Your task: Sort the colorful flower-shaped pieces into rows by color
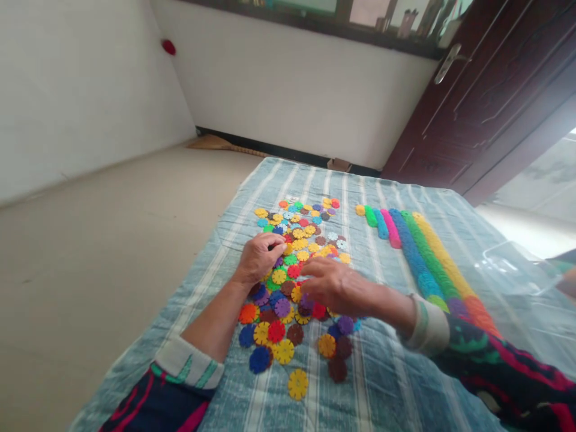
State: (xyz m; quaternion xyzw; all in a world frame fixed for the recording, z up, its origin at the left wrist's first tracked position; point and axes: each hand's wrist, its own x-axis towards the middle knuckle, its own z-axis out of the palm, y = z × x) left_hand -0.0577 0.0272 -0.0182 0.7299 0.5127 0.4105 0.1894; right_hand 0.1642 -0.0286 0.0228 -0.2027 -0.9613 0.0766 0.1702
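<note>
Colourful notched plastic discs (283, 351) lie in a loose, overlapping spread on the striped cloth. My left hand (261, 258) rests at the left side of the spread. Its thumb and fingertips are pinched together beside a yellow disc (288, 248); whatever they grip, if anything, is hidden. Over the middle of the spread reaches my right hand (335, 285), fingers apart and slightly blurred, just above a red disc (294, 272) and its neighbours. I see nothing held in it. Rows of overlapping discs sorted by colour, among them a pink row (390, 228) and a long yellow row (443, 255), lie to the right.
A clear plastic box (513, 270) stands at the right side of the cloth-covered surface (234, 240), near a partly visible person at the frame's edge. Beyond are a white wall (288, 90), a dark red door (486, 90) and a broom (211, 142) on the floor.
</note>
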